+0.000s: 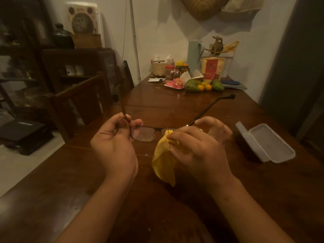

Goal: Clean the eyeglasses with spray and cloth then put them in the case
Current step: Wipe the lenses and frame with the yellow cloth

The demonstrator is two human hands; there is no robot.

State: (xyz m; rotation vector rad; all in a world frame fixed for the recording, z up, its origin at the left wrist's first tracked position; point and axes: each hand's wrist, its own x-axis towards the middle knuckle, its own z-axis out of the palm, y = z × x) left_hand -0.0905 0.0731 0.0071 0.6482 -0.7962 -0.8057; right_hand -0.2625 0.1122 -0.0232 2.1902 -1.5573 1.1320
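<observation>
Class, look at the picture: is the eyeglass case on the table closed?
No. The grey case lies on the table with its lid hinged back and its inside showing.

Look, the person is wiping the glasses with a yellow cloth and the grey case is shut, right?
No: the head view shows the grey case lying open on the table. The rest is right: the right hand wipes the eyeglasses with the yellow cloth.

Bare hands and bare forearms, plain as that.
Left hand (114,144) and right hand (198,148) uncovered, left forearm (98,199) and right forearm (245,207) bare all the way to the lower edge of view; short, plain thumbnail (122,122) on the left.
</observation>
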